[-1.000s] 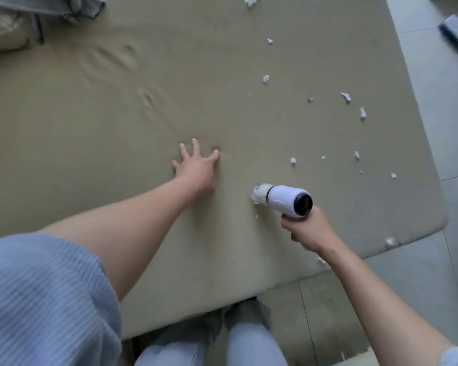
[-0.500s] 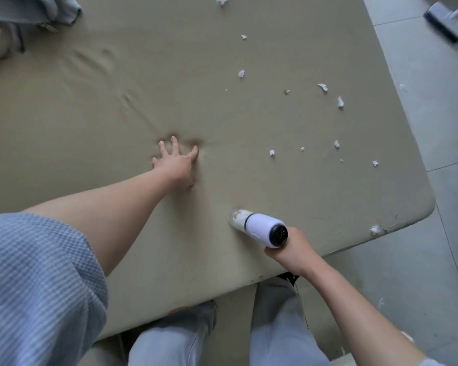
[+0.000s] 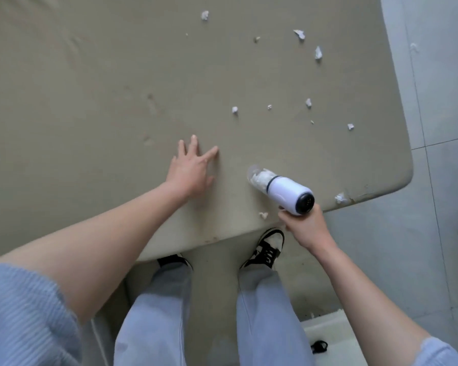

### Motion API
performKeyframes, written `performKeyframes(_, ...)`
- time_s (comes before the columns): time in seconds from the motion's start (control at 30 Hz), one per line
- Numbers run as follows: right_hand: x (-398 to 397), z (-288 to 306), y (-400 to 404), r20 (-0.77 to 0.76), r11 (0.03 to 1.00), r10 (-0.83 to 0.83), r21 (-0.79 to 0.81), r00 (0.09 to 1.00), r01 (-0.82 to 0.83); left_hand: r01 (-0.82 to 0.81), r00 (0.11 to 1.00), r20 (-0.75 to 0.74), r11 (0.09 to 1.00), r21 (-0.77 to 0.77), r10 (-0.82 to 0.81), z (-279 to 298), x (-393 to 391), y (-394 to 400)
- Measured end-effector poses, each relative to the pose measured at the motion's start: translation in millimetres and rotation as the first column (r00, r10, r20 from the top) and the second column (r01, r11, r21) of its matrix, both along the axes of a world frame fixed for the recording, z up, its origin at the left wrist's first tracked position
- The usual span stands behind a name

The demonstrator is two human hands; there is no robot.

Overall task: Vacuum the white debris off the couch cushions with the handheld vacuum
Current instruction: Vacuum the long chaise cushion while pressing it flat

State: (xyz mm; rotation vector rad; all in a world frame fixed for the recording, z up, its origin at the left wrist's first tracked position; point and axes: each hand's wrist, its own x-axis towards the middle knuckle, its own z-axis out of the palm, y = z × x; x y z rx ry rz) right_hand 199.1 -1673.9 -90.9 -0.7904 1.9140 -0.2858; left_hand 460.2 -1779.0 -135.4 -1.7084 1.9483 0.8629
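Observation:
The tan couch cushion (image 3: 90,101) fills most of the view. My right hand (image 3: 306,225) grips the handle of the white handheld vacuum (image 3: 288,194), whose clear front cup holds white fluff and rests on the cushion near its front edge. My left hand (image 3: 191,167) lies flat on the cushion with fingers spread, to the left of the vacuum. Several white debris bits (image 3: 308,103) are scattered over the cushion's right half. One bit (image 3: 262,214) lies just below the vacuum. A larger clump (image 3: 340,198) sits at the front right edge.
Grey tiled floor (image 3: 434,180) runs along the cushion's right side and front. My legs and black-and-white shoes (image 3: 267,247) stand at the cushion's front edge. A white surface (image 3: 328,328) with a small black item lies at the lower right.
The view has shifted down and closer to the cushion's front edge. My left hand has lifted from pressing a dent to lying lightly. The vacuum stays near the front edge.

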Motion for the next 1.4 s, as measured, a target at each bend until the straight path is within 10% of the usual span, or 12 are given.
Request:
performKeyframes(0.67, -74, 4, 47, -0.031, 0.898, 0.435, 0.085, 0.9, -0.431, 0.013, 0.971, 0.235, 0.993, 0.115, -0.04, -9, -43, -5)
performKeyframes(0.97, -149, 7, 41, -0.075, 0.96, -0.278, -0.061, 0.958, 0.273, -0.053, 0.946, 0.323, 0.974, 0.219, -0.021, 2, -65, -32)
performKeyframes(1.2, -182, 17, 40, -0.05, 0.931, -0.359, -0.095, 0.932, 0.354, 0.018, 0.999, 0.032, 0.998, 0.066, -0.02, 14, -154, -16)
performKeyframes(1.4, -180, 9, 63, -0.016, 0.953, -0.299, 0.033, 0.954, 0.3, 0.133, 0.974, 0.152, 0.971, 0.201, -0.165, 2, -181, -10)
